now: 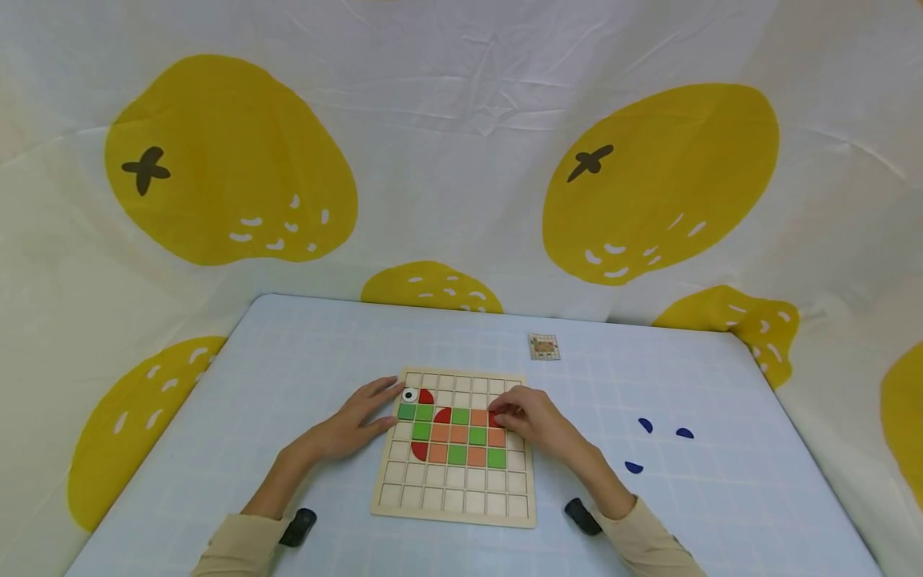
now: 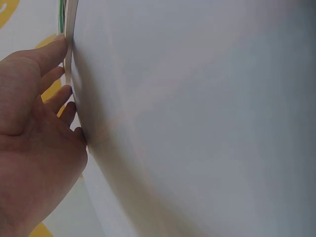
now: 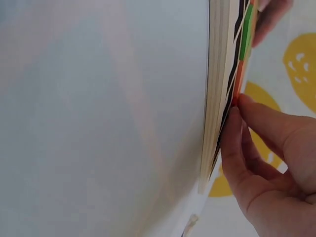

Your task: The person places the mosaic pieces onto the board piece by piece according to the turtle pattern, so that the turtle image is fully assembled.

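A square wooden grid board (image 1: 453, 501) lies on the table, holding green, orange and red tiles plus an eye tile (image 1: 409, 395) near its upper left corner. My right hand (image 1: 535, 418) is over the board's right side, thumb and fingertips pinching a red tile (image 1: 493, 418) at the end of a coloured row. The right wrist view shows these fingertips (image 3: 238, 106) low against the board's surface, mostly covering that tile. At the left edge of the board, my left hand (image 1: 349, 425) has its fingers loosely extended, touching the rim. Its thumb (image 2: 52, 52) meets the board's side in the left wrist view.
Three dark blue half-round pieces (image 1: 634, 467) lie apart on the table right of the board. Behind the board is a small square picture card (image 1: 544, 347). A white cloth with yellow fruit shapes (image 1: 231, 160) hangs beyond the table's far edge.
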Demonstrator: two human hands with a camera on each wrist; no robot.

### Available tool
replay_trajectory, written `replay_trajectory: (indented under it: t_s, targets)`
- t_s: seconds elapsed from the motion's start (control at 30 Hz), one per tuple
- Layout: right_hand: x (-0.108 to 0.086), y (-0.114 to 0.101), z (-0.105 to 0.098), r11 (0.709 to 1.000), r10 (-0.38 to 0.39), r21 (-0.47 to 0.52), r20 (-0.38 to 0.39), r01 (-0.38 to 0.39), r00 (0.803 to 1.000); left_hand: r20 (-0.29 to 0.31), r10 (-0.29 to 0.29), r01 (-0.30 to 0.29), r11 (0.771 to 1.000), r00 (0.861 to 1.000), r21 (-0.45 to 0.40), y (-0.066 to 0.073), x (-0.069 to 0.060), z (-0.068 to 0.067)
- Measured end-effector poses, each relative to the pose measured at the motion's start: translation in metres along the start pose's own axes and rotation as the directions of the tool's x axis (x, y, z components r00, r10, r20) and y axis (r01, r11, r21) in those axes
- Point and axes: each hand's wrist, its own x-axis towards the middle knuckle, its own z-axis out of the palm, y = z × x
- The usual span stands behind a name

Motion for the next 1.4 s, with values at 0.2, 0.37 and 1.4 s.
replay_trajectory:
  t_s: [0.2, 0.37, 1.4]
  targets:
    - [-0.002, 0.0, -0.001, 1.0, -0.002, -0.008, -0.011, 0.002, 1.0, 0.004, 0.003, -0.003, 1.0, 1.0, 0.001, 0.001, 0.001, 0.0]
    - [-0.01, 0.0, -0.007, 1.0, 0.007, -0.008, -0.045, -0.007, 0.999, 0.003, 0.001, -0.001, 1.0, 1.0, 0.005, 0.001, 0.0, -0.001]
    - [-0.123, 0.039, -0.059, 0.954, 0.17, -0.195, -0.279, -0.229, 0.945, -0.01, 0.005, -0.005, 1.0, 1.0, 0.005, -0.001, 0.0, 0.0]
